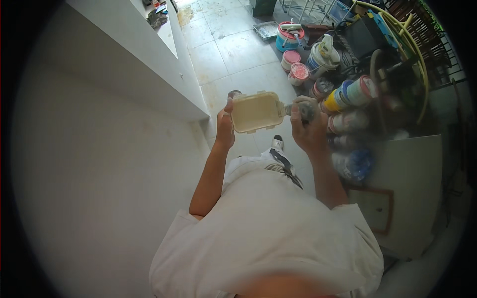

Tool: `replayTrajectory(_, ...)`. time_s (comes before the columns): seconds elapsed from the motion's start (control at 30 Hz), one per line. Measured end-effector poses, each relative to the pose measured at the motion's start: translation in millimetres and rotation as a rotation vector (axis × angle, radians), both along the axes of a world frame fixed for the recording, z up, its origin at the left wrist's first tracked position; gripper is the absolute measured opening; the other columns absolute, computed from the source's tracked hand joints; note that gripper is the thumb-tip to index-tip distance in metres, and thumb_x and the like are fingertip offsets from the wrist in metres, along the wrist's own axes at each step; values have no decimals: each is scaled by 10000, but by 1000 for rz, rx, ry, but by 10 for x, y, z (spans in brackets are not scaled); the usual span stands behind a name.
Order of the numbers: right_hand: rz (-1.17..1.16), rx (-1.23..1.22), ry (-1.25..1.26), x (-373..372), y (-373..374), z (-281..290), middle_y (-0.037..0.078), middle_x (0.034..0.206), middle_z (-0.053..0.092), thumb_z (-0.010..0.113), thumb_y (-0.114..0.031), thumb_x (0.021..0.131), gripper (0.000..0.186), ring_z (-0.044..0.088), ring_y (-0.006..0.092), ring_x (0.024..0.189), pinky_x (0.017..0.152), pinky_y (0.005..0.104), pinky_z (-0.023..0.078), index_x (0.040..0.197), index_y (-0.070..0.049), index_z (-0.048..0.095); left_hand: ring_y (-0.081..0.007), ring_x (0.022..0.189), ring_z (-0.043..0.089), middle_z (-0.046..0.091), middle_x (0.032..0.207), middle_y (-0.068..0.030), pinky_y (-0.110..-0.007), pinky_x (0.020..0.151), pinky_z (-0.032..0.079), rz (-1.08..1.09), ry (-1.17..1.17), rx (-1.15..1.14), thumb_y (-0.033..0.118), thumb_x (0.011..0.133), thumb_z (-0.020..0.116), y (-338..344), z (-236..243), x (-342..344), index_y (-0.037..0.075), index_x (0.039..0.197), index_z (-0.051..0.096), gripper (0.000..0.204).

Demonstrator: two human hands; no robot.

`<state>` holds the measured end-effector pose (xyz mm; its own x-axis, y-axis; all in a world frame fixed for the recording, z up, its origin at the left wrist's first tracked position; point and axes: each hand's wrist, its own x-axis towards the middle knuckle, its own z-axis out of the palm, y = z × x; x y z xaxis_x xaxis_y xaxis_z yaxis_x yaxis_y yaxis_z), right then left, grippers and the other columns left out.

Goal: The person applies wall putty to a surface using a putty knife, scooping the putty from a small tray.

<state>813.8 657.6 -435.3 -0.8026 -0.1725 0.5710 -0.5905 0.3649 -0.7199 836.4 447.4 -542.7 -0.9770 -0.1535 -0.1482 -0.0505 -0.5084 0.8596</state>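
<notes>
In front of my body, my left hand [226, 124] grips the left end of a cream rectangular plastic tub [258, 113], thumb at its rim. The tub's hollow side faces up, with small tabs along its edges. A small dark rounded thing [234, 93] shows at the tub's upper left corner; its kind is unclear. My right hand [305, 129] is closed round a tool with a dark grey rounded end [308, 112]. Its narrow greyish part reaches to the tub's right edge, and whether it touches cannot be made out. Whitish residue marks the right fingers.
A white wall [114, 149] runs along my left, with a ledge [166, 32] farther ahead. Paint buckets [299, 73], a roller tray [266, 31], a yellow hose [425, 64] and bottles crowd the right. A pale board [415, 184] leans nearer me. The tiled floor [238, 47] stretches ahead.
</notes>
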Motion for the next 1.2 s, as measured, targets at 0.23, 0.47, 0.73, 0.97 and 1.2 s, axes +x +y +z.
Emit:
replayTrajectory(0.23, -12, 72, 4, -234, 86, -88, 105, 520, 526, 604, -151, 882, 130, 541, 278, 426, 452, 364, 425, 929, -36, 565, -165, 994, 559, 604, 1072, -121, -285, 894, 420, 5, -104, -65, 538, 964, 448, 93, -12, -170, -43, 1168, 558, 625)
replayTrajectory(0.47, 45, 79, -45, -611, 338, -110, 100, 510, 516, 610, -135, 877, 110, 540, 273, 421, 449, 355, 423, 922, -43, 571, -162, 1008, 555, 606, 1079, -120, -286, 901, 417, 1, -138, -79, 550, 958, 452, 331, -29, -436, -48, 1183, 550, 646)
replayTrajectory(0.73, 162, 202, -55, -1053, 739, -146, 111, 513, 529, 601, -157, 881, 141, 556, 313, 449, 451, 387, 427, 946, -41, 550, -172, 1038, 553, 601, 1116, -131, -286, 925, 408, 23, -162, -105, 560, 949, 463, 694, -70, -849, -52, 1195, 545, 664)
replayTrajectory(0.97, 320, 264, -51, -1532, 1225, 27, 133, 658, 607, 642, -140, 882, 161, 621, 275, 561, 519, 349, 462, 1003, -40, 605, -173, 1043, 555, 608, 1110, -121, -289, 931, 406, -33, -128, -109, 550, 949, 465, 1057, -72, -1310, -40, 1211, 548, 651)
replayTrajectory(1.2, 756, 497, 53, -2190, 1560, 343, 98, 782, 676, 726, -167, 794, 357, 651, 288, 670, 587, 379, 498, 1136, -121, 635, -168, 969, 592, 611, 1082, -117, -303, 832, 486, -155, -180, -7, 500, 951, 483, 1172, 38, -1671, -31, 1210, 552, 595)
